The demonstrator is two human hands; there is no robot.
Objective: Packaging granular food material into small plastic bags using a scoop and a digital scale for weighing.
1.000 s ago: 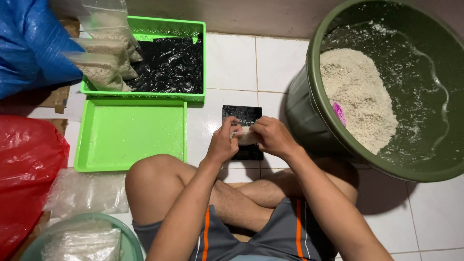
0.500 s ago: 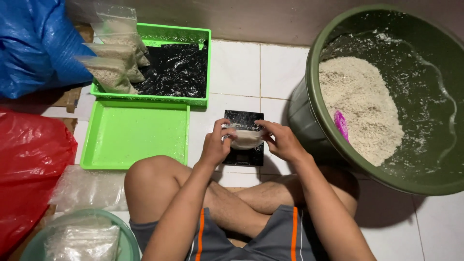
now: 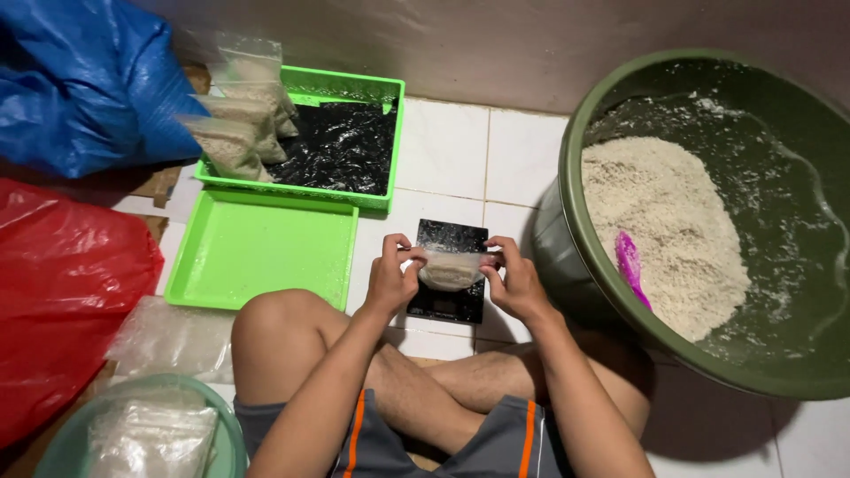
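Clear plastic, a small bag [image 3: 450, 269] part-filled with pale grain, is stretched between the person's two hands just above a flat black scale [image 3: 448, 281] on the white tiled floor [image 3: 443, 159]. The left hand [image 3: 392, 281] pinches the bag's top edge at its left end, fingers closed tight on the plastic; the right hand [image 3: 516, 281] grips the right end the same way. Whether the bag's bottom rests on the scale or hangs just clear of it, I cannot quite tell from this angle.

To the right stands a big olive-green tub [image 3: 575, 221] holding a heap of the same pale grain [image 3: 664, 235], with a pink scoop [image 3: 631, 265] lying against the heap near the tub's left wall. On the left, a shallow green tray [image 3: 257, 252] lies flat beside the person's bent knee, and beyond it, farther off, a green basket [image 3: 390, 142] lined with black plastic carries several filled clear bags [image 3: 239, 124] leaning at its left end. A blue sack [image 3: 80, 84] sits in the far left corner, a red one [image 3: 62, 301] nearer along the left edge. Nearest, at the lower left, a pale green bowl [image 3: 232, 434] holds more bagged grain.
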